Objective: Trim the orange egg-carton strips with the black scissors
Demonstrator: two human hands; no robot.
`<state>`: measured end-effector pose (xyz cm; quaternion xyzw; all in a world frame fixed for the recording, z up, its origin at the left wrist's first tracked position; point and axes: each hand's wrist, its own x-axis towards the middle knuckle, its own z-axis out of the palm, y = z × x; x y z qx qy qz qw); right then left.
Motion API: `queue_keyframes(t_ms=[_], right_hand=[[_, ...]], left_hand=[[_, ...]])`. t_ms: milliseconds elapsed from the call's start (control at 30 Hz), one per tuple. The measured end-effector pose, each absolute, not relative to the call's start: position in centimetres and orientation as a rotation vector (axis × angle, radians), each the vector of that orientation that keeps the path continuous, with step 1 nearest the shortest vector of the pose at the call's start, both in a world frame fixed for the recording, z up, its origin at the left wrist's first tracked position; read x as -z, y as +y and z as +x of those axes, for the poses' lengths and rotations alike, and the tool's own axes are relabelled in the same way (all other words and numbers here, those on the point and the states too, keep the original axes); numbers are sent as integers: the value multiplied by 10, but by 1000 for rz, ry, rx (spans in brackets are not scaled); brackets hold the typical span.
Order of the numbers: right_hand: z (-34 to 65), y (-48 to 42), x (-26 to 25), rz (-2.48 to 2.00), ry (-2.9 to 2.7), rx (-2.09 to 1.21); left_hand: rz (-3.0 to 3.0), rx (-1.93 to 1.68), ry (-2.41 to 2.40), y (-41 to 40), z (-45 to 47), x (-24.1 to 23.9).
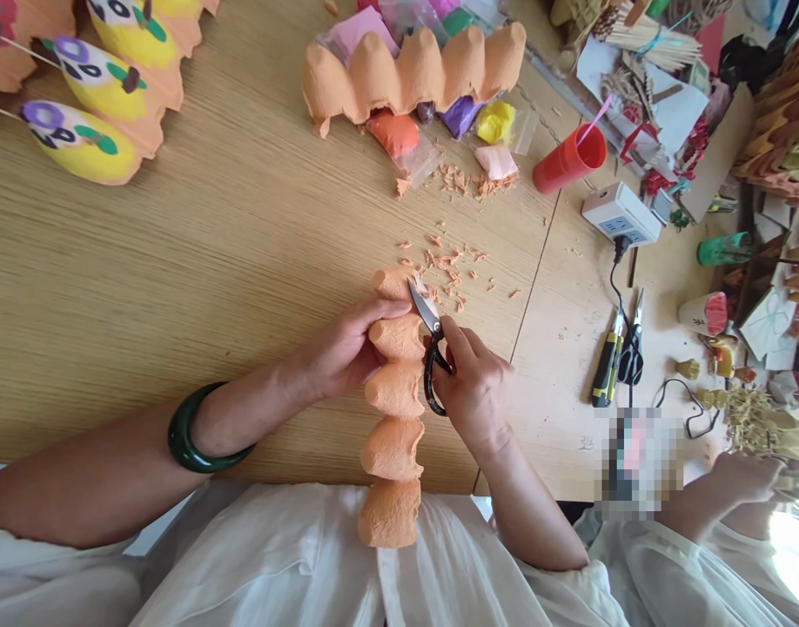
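Note:
An orange egg carton strip (392, 389) points from the table towards my body, its row of cups facing up. My left hand (351, 348) grips it from the left near the far end, thumb on top between two cups. In my right hand (474, 374) is a pair of scissors (432, 348) with black handles. Their blades lie at the strip's right edge by the farthest cup, and the lower blade is partly hidden. Small orange carton scraps (448, 266) are scattered on the table just beyond.
Another orange carton strip (419, 74) rests on bags of coloured clay (396, 135). Painted yellow carton pieces (90, 144) lie far left. To the right are a red cup (569, 158), a power strip (620, 213), a box cutter (607, 361) and another person's hand (745, 479).

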<state>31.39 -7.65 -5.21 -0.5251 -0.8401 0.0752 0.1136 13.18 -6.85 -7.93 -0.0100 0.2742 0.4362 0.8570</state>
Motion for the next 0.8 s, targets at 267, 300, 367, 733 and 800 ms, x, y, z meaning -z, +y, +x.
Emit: queue_keyframes(t_ms=[267,300,367,733,800], right_hand=[[315,-79,55,-1554,-2486,-164],[315,-80,56,-1564,-2489,-172],[317,-80,58,-1584,-2490,-209],[307,-73,55,-1582,-2454,-188],[308,-73,58,-1584,-2447,-210]], left_hand=[[-12,-889,607,-69,133,77],[-14,-886,616,-68,133,77],[-14,-884,634,-68,133,77],[19,-855,615,-70,131,82],[17,-844,621,-70,131,83]])
